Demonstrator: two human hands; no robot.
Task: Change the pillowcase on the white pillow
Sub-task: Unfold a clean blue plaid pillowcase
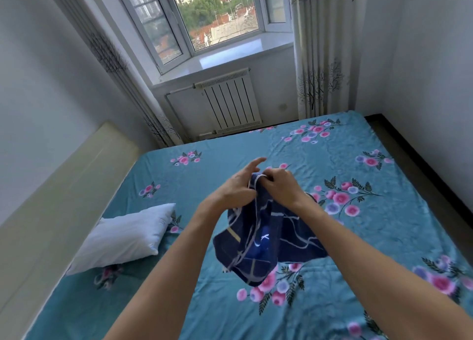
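While both the left hand [235, 188] and the right hand [279, 186] pinch the top edge of the navy pillowcase [266, 240] hanging above the bed [332, 160], the bare white pillow [122, 237] lies down-left, nearer the left hand, its long axis slanting toward the headboard [58, 193].

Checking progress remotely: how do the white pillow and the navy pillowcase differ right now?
The white pillow is plain and bare, lying on the bed near the headboard; the navy pillowcase has pale lines, hangs crumpled above the bed, gripped by the left hand and right hand. Both are soft fabric.
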